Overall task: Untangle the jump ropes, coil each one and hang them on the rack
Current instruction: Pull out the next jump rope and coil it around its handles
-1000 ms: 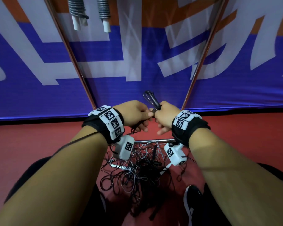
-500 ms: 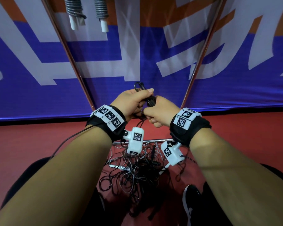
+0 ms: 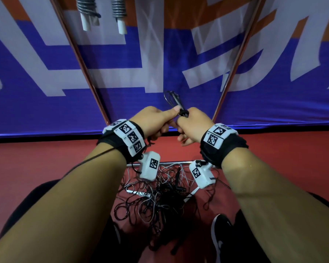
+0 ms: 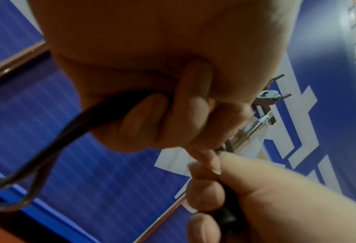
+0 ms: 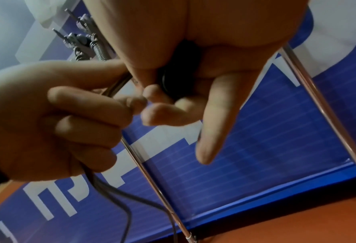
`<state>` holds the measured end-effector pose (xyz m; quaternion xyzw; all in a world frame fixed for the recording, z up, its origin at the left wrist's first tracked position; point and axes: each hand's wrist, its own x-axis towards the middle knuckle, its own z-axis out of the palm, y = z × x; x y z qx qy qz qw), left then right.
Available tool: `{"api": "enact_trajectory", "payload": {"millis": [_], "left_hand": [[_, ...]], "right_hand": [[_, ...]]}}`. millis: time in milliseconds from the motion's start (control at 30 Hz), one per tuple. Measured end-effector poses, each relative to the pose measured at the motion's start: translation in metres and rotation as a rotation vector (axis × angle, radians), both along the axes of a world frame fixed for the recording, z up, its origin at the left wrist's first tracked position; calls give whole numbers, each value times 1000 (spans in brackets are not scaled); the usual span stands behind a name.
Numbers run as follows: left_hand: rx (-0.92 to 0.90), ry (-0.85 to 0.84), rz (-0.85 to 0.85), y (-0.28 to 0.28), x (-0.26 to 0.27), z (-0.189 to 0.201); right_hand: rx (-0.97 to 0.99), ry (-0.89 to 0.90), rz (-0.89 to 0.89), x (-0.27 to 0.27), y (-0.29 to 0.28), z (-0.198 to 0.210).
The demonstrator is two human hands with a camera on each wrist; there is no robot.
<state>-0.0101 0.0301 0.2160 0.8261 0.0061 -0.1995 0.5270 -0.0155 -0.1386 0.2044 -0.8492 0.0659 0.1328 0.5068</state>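
In front of the blue banner (image 3: 273, 88), between the rack's two slanted poles (image 3: 84, 63), we held a black jump rope (image 3: 176, 103) raised at chest level. Our left hand (image 3: 154, 120) was curled round the rope's cord, thumb pressed on top, the cord trailing down from the fist. Our right hand (image 3: 194, 124) gripped the black handle, its little finger sticking out straight. The two hands were touching. Below them, a tangled heap of ropes (image 3: 160, 198) lay on the red floor (image 3: 36, 164). Two coiled ropes (image 3: 101, 8) hung from the rack above.
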Motion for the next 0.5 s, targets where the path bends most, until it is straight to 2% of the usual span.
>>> {"api": "enact_trajectory", "payload": {"millis": [133,267,400,500], "left_hand": [[-204,-1,-147,8,-1,11],[-184,-23,-318,13,-3,16],[-191,105,-328,18,-6,13],[-110,142,-298,22,-6,4]], "right_hand": [[12,28,-63,3,-2,-4],[-18,1,-50,1,-3,2],[240,65,-84,3,-1,2],[317,111,19,0,-4,6]]}}
